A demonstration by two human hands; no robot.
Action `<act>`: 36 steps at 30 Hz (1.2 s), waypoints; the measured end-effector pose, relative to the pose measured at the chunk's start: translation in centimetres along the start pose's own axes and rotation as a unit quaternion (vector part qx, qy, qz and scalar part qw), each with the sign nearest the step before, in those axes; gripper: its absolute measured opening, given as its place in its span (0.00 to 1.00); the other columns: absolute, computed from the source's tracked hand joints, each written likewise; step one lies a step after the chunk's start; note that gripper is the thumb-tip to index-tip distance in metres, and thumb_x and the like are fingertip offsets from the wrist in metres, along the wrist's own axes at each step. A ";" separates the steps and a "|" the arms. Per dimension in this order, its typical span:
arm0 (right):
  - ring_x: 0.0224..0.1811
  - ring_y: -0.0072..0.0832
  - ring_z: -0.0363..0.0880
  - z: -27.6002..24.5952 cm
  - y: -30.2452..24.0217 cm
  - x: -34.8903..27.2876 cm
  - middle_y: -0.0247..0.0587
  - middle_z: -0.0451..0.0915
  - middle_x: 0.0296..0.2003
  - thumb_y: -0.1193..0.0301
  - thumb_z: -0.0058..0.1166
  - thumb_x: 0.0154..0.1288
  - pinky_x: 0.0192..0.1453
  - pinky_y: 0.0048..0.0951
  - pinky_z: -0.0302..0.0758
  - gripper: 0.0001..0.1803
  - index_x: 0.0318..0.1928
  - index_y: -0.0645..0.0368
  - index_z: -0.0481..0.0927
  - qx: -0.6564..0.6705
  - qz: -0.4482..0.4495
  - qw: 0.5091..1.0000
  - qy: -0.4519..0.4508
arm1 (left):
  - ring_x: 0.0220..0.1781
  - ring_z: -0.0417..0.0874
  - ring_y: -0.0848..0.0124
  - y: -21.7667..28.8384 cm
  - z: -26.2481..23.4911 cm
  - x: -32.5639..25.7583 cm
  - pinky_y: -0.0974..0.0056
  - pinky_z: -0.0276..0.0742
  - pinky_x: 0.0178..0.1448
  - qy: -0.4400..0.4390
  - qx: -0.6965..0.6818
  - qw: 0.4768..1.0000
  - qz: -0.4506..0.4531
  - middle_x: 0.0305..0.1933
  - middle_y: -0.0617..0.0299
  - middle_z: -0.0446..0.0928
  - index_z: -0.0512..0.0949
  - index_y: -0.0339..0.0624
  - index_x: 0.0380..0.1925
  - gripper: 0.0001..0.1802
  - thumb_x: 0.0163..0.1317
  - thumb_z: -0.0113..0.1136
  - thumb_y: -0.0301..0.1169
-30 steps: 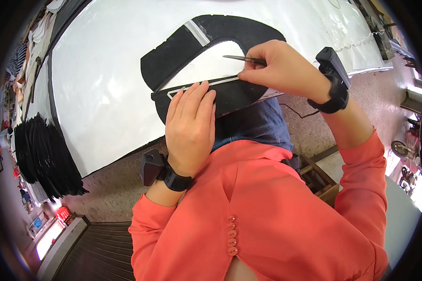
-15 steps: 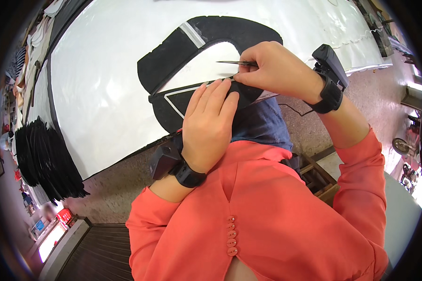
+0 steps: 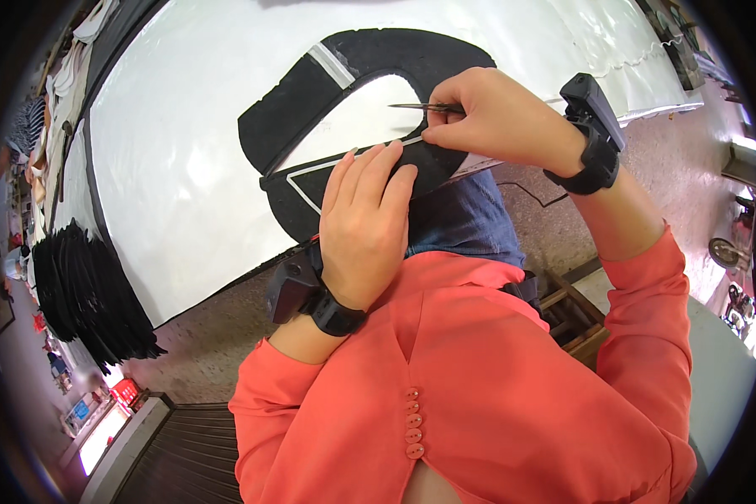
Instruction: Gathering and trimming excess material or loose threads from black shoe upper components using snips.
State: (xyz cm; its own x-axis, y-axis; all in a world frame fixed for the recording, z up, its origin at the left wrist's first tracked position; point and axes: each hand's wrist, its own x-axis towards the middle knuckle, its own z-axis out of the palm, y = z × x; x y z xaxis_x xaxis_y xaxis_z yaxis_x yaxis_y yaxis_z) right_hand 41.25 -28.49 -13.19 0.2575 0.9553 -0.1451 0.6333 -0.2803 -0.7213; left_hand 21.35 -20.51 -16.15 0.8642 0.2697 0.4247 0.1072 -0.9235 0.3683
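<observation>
A curved black piece (image 3: 281, 118), like cut leather or fabric, lies on the white tabletop with a pale band across its upper part. Along its lower section runs a narrow white strip (image 3: 304, 194) that bends at a corner on the left. My left hand (image 3: 364, 223) rests flat on this lower section, fingers stretched out over part of the strip. At the strip's right end my right hand (image 3: 491, 113) is closed, with finger and thumb pinched by the strip. A thin, pointed dark metal tool (image 3: 410, 107) sticks out leftward from that hand; its handle is hidden.
A white-covered table (image 3: 176, 168) spreads ahead and to the left. Over its left edge hangs a bundle of black strips (image 3: 92, 294). A wooden frame with compartments (image 3: 575, 315) stands low at the right, and a dark cord (image 3: 533, 197) runs below the table edge.
The black piece has shifted slightly left, and my left hand has moved a little left with it. My right hand stays nearly in place, still holding the pointed tool.
</observation>
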 end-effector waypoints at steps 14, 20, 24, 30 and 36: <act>0.18 0.26 0.65 -0.7 0.5 0.5 0.41 0.68 0.15 0.67 0.57 0.50 0.26 0.29 0.65 0.13 0.23 0.66 0.75 -0.014 -0.024 0.999 -0.017 | 0.58 0.75 0.57 0.2 -1.1 1.9 0.50 0.68 0.64 -0.060 0.052 0.994 0.074 0.51 0.59 0.78 0.77 0.41 0.38 0.11 0.54 0.55 0.21; 0.19 0.24 0.66 -1.0 0.0 1.1 0.39 0.68 0.15 0.69 0.57 0.49 0.25 0.27 0.65 0.10 0.23 0.65 0.75 -0.028 -0.003 0.999 -0.040 | 0.59 0.75 0.58 0.1 -1.0 2.1 0.50 0.67 0.65 -0.060 0.068 0.992 0.083 0.49 0.62 0.78 0.77 0.41 0.38 0.10 0.53 0.55 0.21; 0.19 0.23 0.67 -1.7 0.6 1.4 0.39 0.69 0.15 0.68 0.57 0.48 0.25 0.27 0.66 0.11 0.23 0.65 0.76 -0.009 -0.049 0.998 -0.048 | 0.60 0.74 0.58 0.2 -0.5 2.4 0.50 0.66 0.65 -0.059 0.059 0.994 0.074 0.50 0.63 0.78 0.77 0.43 0.38 0.11 0.54 0.55 0.22; 0.19 0.26 0.69 -2.0 0.7 2.5 0.41 0.73 0.17 0.67 0.59 0.48 0.26 0.28 0.68 0.12 0.24 0.66 0.77 -0.051 -0.034 0.995 -0.076 | 0.60 0.73 0.59 0.1 0.0 2.8 0.51 0.65 0.65 -0.047 0.073 0.993 0.081 0.49 0.64 0.78 0.77 0.44 0.38 0.11 0.54 0.55 0.22; 0.19 0.28 0.70 -3.0 0.8 3.2 0.42 0.73 0.17 0.67 0.59 0.48 0.27 0.29 0.69 0.12 0.24 0.66 0.78 -0.052 -0.060 0.993 -0.089 | 0.60 0.73 0.60 0.3 0.5 2.9 0.51 0.64 0.66 -0.028 0.078 0.994 0.073 0.49 0.64 0.78 0.77 0.44 0.37 0.09 0.54 0.55 0.24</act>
State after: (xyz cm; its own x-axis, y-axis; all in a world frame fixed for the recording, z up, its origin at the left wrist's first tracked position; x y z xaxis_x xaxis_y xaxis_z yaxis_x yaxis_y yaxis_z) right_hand 44.74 -25.92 -12.17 0.0491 0.9814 -0.1857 0.7255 -0.1628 -0.6687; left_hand 24.14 -20.13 -15.18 0.9018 0.1174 0.4159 0.0488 -0.9839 0.1720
